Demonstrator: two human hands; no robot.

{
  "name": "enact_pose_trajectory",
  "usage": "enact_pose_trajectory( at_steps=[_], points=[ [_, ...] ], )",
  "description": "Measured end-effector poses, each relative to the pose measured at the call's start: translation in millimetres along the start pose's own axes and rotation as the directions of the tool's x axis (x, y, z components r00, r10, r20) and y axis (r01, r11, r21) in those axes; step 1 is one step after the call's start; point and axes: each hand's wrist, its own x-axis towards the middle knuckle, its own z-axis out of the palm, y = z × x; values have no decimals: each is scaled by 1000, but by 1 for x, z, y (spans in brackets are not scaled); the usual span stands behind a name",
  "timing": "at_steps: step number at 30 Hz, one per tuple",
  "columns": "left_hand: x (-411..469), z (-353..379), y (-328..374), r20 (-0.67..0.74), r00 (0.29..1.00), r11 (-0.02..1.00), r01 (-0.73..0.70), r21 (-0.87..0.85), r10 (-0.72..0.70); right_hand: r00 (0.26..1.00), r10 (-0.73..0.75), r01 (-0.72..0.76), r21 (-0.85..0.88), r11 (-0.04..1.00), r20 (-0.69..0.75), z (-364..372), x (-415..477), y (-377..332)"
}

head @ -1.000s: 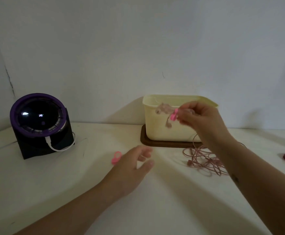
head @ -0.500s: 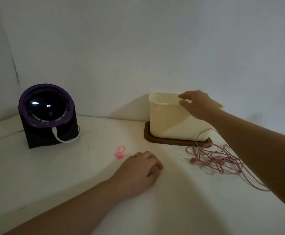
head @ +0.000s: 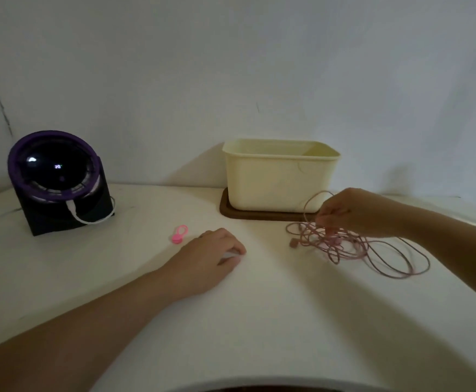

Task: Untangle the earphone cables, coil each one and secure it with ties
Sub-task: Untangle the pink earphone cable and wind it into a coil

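Your right hand (head: 352,213) let go of the little tied bundle, left the cream plastic box (head: 279,179) and came down to pinch the tangled pink earphone cable (head: 372,250).

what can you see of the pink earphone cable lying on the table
The pink earphone cable is a thin, rubbery-looking cord lying in a loose tangle of overlapping loops on the white table, in front of the brown tray. An earbud-like end sticks out at its left edge; wide loops spread right. The right hand reaches into the tangle, fingers pinching strands, and one loop arches up beside it. It is neither coiled nor tied.
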Motion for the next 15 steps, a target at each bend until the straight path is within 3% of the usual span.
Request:
enact_pose_trajectory(
  at_steps=[3,5,9,12,15],
  points=[
    [8,-2,19,1,1000,995,-1,-103,1,999,-50,50,192,980,-6,-10,-8,-13],
    [15,-6,41,3,1000,964,13,-267,-12,994,-102,105,249,963,-26,-18,-11,-26],
    [38,-15,90,-55,998,790,1,-613,-44,976,-190,215,389,896,-102,-33,-17,-50],
    [48,-28,103,-178,971,669,-28,-743,-157,952,-191,275,393,878,-240,-42,-16,-55],
    [49,-49,96,-222,960,647,-62,-760,-170,931,-144,263,342,902,-336,-50,-16,-46]
  ],
)
